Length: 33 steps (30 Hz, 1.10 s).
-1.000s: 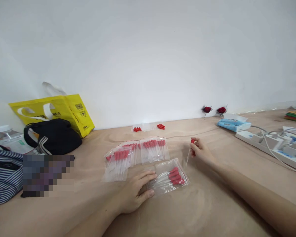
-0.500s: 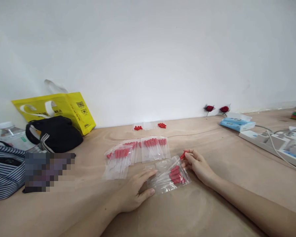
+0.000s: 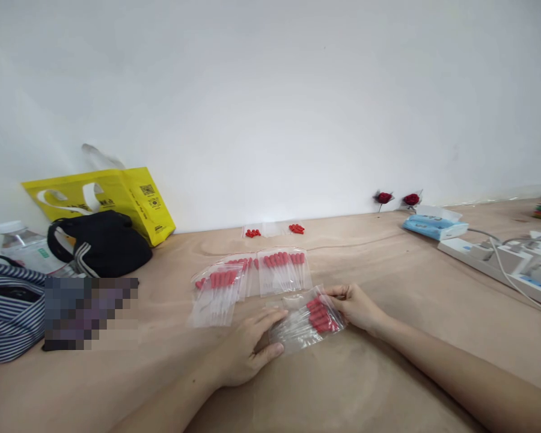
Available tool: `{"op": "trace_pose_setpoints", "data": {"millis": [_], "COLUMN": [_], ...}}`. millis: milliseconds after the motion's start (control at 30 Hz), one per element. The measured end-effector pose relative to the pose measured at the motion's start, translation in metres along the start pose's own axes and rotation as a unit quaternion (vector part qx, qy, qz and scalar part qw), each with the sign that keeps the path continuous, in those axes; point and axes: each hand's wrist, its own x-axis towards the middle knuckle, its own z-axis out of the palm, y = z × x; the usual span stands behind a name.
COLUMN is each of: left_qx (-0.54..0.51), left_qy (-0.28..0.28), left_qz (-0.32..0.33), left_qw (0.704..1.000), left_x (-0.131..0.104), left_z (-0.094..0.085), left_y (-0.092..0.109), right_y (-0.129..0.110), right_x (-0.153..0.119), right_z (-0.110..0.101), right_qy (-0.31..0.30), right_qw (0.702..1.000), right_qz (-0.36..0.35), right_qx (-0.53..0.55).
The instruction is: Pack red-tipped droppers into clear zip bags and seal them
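A clear zip bag lies on the table between my hands, holding several droppers with red bulbs at the right and thin clear stems toward the left. My left hand rests at the bag's left end, thumb and forefinger apart and touching its edge. At the upper right corner, the thumb and fingers of my right hand close on the bag; part of its grip is hidden. Beyond my hands lie more filled bags, one at the left and another in the middle.
Two small groups of red bulbs lie on clear plastic by the wall. To the left are a yellow tote bag, a black bag and a bottle. A power strip, blue wipes pack and two red roses are right.
The red-bulbed dropper that my right hand held at the bag's upper right has gone into the bag beside the others. My right hand now grips the bag's edge. My left hand has stayed put.
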Motion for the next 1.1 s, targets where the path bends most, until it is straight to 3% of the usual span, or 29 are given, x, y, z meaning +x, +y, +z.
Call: {"op": "trace_pose_setpoints", "data": {"millis": [200, 367, 500, 633, 700, 967, 1100], "left_qx": [0.007, 0.013, 0.013, 0.0, -0.003, 0.009, -0.002], "left_qy": [0.008, -0.008, -0.012, -0.003, -0.002, -0.016, -0.024], "left_qz": [0.008, 0.011, 0.009, 0.013, 0.018, 0.009, 0.012], "left_qw": [1.0, 1.0, 1.0, 1.0, 1.0, 1.0, 1.0], "left_x": [0.002, 0.003, 0.003, 0.002, 0.002, 0.002, 0.002], "left_z": [0.001, -0.001, 0.0, 0.002, 0.002, -0.002, -0.004], "left_y": [0.001, 0.002, 0.0, -0.002, -0.003, 0.0, 0.0], "right_y": [0.004, -0.001, -0.01, -0.014, -0.015, -0.003, -0.003], "right_x": [0.012, 0.011, 0.002, -0.008, -0.01, -0.003, -0.004], "right_z": [0.007, -0.004, -0.022, -0.031, -0.032, -0.027, -0.028], "right_qy": [0.125, 0.056, 0.044, -0.106, -0.145, -0.108, -0.15], "right_qw": [0.99, 0.997, 0.992, 0.982, 0.977, 0.983, 0.981], "right_qz": [-0.045, -0.019, 0.025, 0.045, 0.037, -0.011, -0.034], "right_qx": [-0.037, -0.049, -0.112, -0.148, -0.149, -0.151, -0.117]}}
